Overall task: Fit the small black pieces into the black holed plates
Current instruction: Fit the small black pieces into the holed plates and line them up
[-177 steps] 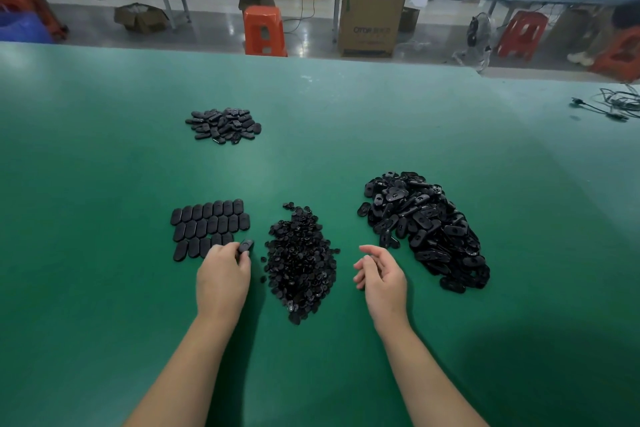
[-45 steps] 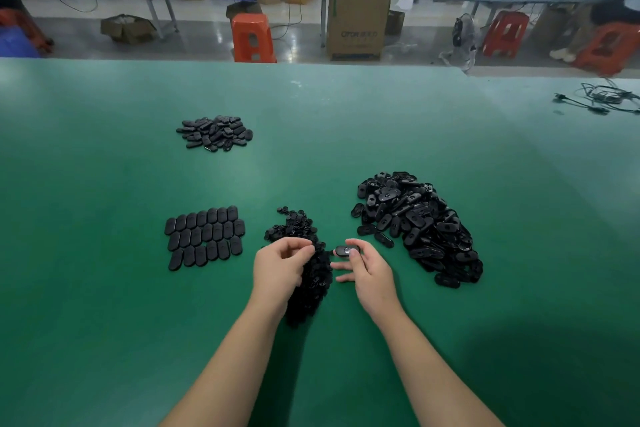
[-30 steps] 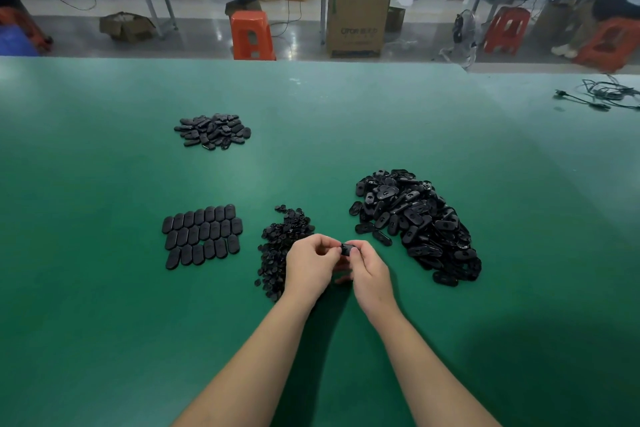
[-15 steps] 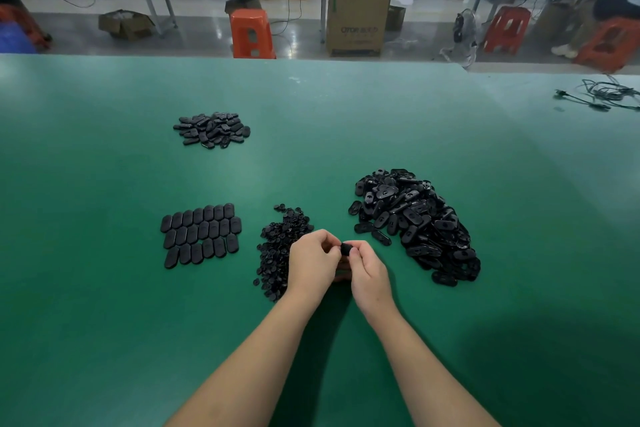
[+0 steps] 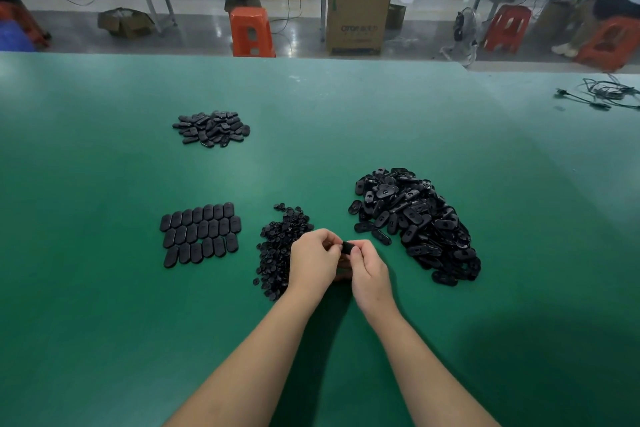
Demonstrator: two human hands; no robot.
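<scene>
Two hands meet over the green counter [image 5: 104, 288] in the head view, near its front edge. The left hand [image 5: 313, 262] and the right hand [image 5: 369, 269] both have their fingers curled, and between their fingertips they pinch one black plate [image 5: 347, 247], so each grip is closed on that same plate. Whether a small piece sits in it cannot be told; the fingers hide most of it.

Just left of the hands, partly under the left wrist, lies the heap of small black pieces [image 5: 282, 246]. To the right, near the right hand, spreads the big heap of black holed plates [image 5: 415, 222], loosely piled. Further left, a neat block of flat black ovals [image 5: 201, 232] lies in three rows, touching edge to edge. Well behind that, toward the far side of the counter, is a smaller loose pile of black ovals [image 5: 211, 128]. A tangle of black cable [image 5: 602, 95] lies at the far right.

Beyond the counter stands an orange stool [image 5: 251, 31] and a brown carton [image 5: 358, 15] with pale printing that begins "OTOR"; the rest is too blurred to read.
</scene>
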